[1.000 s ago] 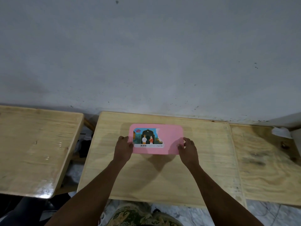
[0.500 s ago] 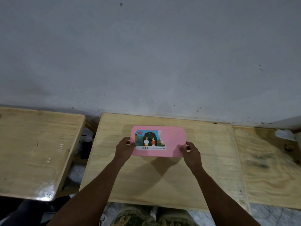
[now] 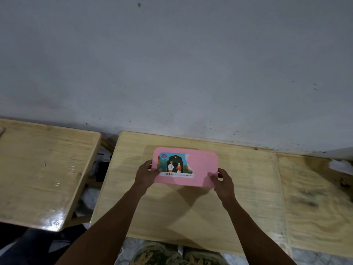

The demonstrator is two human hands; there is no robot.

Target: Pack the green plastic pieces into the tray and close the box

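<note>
A flat pink box [image 3: 202, 167] with a rounded lid and a torn picture sticker on its left half lies on the middle wooden table [image 3: 238, 207], lid down. My left hand [image 3: 146, 174] grips its near left corner, thumb on the lid. My right hand [image 3: 222, 180] grips the near right corner, thumb also on top. No green pieces or tray are visible; the box's inside is hidden.
A second wooden table [image 3: 38, 169] stands to the left across a gap with dark clutter below. A third wooden board [image 3: 315, 197] adjoins on the right, with a white crumpled thing [image 3: 342, 165] at its far edge. A grey wall [image 3: 172, 64] rises behind.
Both hands keep hold of the pink box's near corners. The box sits in about the same spot on the table; the camera has shifted slightly.
</note>
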